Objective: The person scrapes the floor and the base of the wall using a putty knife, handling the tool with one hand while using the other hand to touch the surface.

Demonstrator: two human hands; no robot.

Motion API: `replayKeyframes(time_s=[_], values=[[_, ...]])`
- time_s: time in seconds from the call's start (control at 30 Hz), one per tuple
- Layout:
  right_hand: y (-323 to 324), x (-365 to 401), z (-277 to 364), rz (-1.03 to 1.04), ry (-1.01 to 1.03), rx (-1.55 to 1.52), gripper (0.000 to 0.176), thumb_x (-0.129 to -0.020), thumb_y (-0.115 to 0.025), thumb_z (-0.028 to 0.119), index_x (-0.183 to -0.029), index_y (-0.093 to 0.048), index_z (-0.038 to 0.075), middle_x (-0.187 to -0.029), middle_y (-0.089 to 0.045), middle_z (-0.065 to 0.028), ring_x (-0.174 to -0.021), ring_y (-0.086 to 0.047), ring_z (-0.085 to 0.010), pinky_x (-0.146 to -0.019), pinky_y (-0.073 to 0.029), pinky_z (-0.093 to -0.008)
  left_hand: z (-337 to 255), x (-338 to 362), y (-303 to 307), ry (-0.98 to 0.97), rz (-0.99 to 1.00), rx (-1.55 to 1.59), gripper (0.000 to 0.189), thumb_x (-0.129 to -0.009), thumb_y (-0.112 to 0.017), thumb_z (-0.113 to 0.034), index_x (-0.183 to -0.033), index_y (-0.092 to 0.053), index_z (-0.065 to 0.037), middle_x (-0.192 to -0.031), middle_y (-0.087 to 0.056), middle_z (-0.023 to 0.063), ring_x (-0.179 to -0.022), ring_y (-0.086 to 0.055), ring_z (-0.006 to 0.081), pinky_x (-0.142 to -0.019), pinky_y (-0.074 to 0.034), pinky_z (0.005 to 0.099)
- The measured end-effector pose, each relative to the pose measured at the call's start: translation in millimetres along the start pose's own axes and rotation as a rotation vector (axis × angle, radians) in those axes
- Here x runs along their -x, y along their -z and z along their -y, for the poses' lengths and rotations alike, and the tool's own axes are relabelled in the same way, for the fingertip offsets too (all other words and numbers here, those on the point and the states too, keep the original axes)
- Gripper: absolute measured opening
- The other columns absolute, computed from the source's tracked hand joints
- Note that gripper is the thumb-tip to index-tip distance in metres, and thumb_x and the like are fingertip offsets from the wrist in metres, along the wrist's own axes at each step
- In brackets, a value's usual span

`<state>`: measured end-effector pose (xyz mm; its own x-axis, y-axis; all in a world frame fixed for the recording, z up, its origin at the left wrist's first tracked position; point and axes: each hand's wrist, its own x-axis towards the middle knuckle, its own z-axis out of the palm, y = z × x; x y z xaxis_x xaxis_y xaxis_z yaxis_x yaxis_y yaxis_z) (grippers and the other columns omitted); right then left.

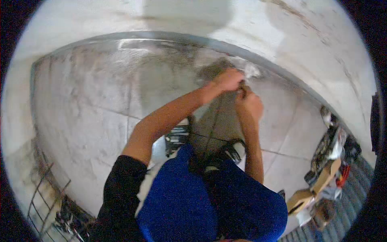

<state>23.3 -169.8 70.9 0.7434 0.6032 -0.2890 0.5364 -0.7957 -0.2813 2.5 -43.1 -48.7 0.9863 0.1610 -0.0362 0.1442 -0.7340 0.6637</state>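
Observation:
My left hand (pixel 231 79) and my right hand (pixel 250 105) are close together over the floor, in front of my feet. Both have their fingers curled closed. Between them shows a small dark brown thing (pixel 242 85), too blurred to name. The right hand is just below and to the right of the left one. Beneath the left hand, a dark patch (pixel 213 68) shows on the grey floor, with a shiny whitish spot (pixel 252 71) to its right.
A pale wall (pixel 181 16) rises beyond the tiled floor (pixel 105 97). Along the right lie cardboard pieces (pixel 326 176), plastic wrapping and a red item (pixel 343 176), beside a corrugated metal sheet (pixel 356 193). A wire grid (pixel 42 197) stands at lower left.

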Motion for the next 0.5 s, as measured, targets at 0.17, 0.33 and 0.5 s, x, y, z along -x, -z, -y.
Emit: replayKeyframes(time_s=[0.17,0.33,0.5], values=[[1,5,-1,0.022,0.006,0.006,0.022,-0.086,-0.051,0.026,-0.098,-0.065,0.014,-0.078,-0.066,-0.0186,-0.072,-0.064,-0.0383,-0.064,-0.050,-0.0481,-7,22,5,-0.133,-0.166,0.068,0.032,-0.072,-0.061,-0.018,-0.102,-0.063,-0.009,-0.098,-0.063,0.0190,-0.089,-0.061,0.0380,-0.077,-0.048,0.0475],[-17,-42,3,-0.119,0.115,0.045,0.020,-0.084,-0.053,0.024,-0.095,-0.066,0.013,-0.072,-0.065,-0.0189,-0.069,-0.064,-0.0372,-0.062,-0.050,-0.0481,15,-8,19,-0.014,-0.143,0.105,0.038,-0.075,-0.062,-0.020,-0.111,-0.063,-0.012,-0.101,-0.063,0.0209,-0.089,-0.063,0.0368,-0.083,-0.049,0.0449],[-13,-16,12,0.006,0.027,0.002,0.024,-0.079,-0.054,0.025,-0.081,-0.066,0.004,-0.075,-0.066,-0.0203,-0.070,-0.066,-0.0352,-0.065,-0.053,-0.0458,5,16,10,-0.095,-0.220,0.060,0.038,-0.080,-0.055,-0.019,-0.117,-0.061,-0.012,-0.109,-0.060,0.0211,-0.100,-0.061,0.0342,-0.088,-0.047,0.0413]])
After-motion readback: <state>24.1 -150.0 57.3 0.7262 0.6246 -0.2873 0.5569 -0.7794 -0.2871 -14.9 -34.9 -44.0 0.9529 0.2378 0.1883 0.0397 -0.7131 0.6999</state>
